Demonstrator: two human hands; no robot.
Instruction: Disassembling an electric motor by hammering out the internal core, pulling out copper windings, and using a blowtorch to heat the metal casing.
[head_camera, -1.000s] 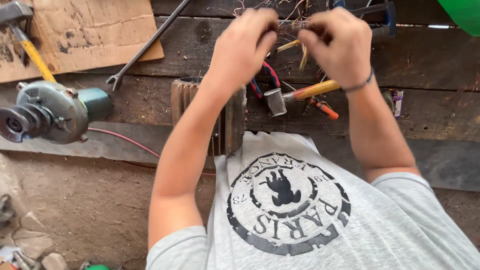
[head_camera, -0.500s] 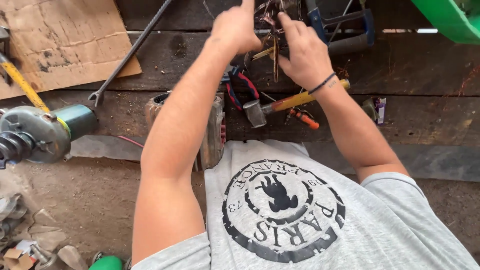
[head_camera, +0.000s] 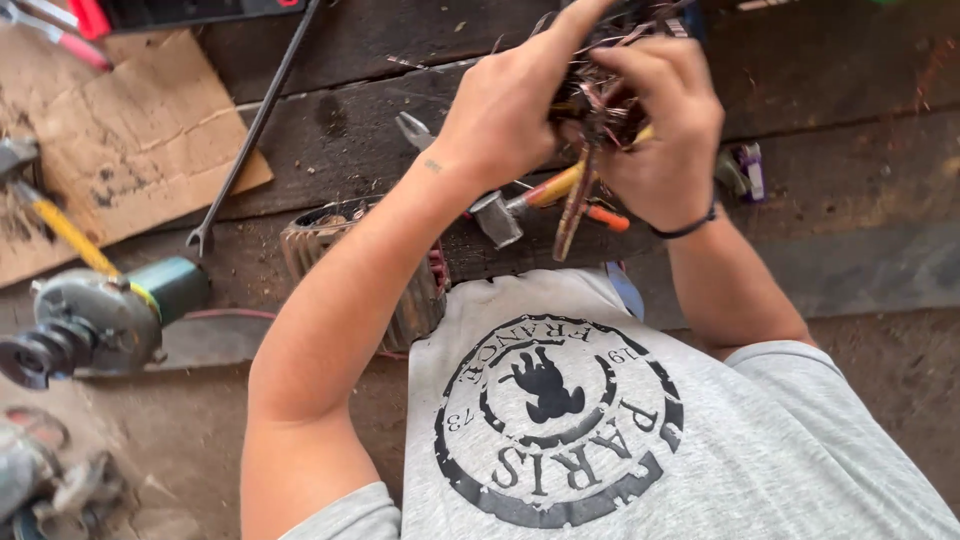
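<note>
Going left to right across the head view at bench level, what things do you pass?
Grinder-like power tool → long wrench → ribbed metal part → left hand → tangle of wires → right hand → small purple item.

One cam only, head-worn, aimed steeply down over the wearer's own chest and forearms. Close range: left hand and right hand fill upper centre, dark plank counter beyond. No 2nd view to overlap.

Flat brown cardboard sheet (torn, stained) at the bench's left edge; small purple-white packet near its right.
</note>
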